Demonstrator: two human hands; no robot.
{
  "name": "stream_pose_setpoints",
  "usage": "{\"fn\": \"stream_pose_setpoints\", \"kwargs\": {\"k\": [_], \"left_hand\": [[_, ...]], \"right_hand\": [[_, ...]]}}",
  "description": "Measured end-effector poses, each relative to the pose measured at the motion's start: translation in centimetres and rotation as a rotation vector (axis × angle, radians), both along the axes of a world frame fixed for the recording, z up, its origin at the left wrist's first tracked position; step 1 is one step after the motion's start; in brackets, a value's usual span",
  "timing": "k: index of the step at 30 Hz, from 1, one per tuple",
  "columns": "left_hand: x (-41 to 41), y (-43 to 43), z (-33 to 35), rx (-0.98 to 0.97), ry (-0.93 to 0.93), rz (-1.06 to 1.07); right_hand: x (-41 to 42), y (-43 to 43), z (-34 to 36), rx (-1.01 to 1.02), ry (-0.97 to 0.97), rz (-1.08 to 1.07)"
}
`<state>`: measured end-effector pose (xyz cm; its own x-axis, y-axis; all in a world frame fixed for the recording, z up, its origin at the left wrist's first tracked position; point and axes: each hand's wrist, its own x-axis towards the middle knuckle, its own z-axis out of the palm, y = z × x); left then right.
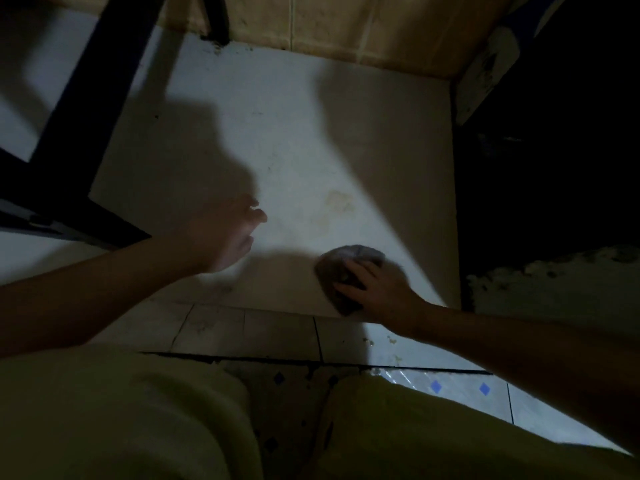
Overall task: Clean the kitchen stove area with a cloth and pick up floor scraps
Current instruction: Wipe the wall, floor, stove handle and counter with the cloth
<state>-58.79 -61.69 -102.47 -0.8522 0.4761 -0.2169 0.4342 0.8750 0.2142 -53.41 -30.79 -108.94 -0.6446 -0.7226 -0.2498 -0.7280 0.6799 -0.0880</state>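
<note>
A crumpled grey cloth (343,268) lies on the white slab (294,133) near its front edge. My right hand (377,289) presses down on the cloth with its fingers spread over it. My left hand (225,230) hovers over the slab to the left with its fingers loosely bent and nothing in it. A faint yellowish stain (337,202) marks the slab just beyond the cloth. Small scraps (389,341) lie on the floor tiles in front of the slab.
A black metal frame (79,140) stands at the left, with one leg at the back wall (218,19). Beige wall tiles (346,26) close the back. A dark gap and a chipped ledge (540,282) lie to the right. My knees in pale trousers (121,420) fill the foreground.
</note>
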Motion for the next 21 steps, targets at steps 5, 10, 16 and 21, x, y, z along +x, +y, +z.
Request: {"fn": "stream_pose_setpoints", "kwargs": {"k": [5,10,16,21], "left_hand": [[0.7,-2.5,0.4,-0.006,-0.052,0.100],[1.9,-3.7,0.7,-0.048,-0.060,0.143],[3.0,-4.0,0.9,-0.042,-0.056,0.163],[2.7,-4.4,1.2,-0.001,-0.035,0.158]], "right_hand": [[-1.8,-4.3,-0.3,0.049,0.043,0.268],[-3.4,-6.4,-0.7,0.019,0.035,0.306],[-4.8,-8.9,-0.7,-0.046,0.023,0.260],[-7.9,-9.3,1.9,-0.073,0.131,-0.060]]}}
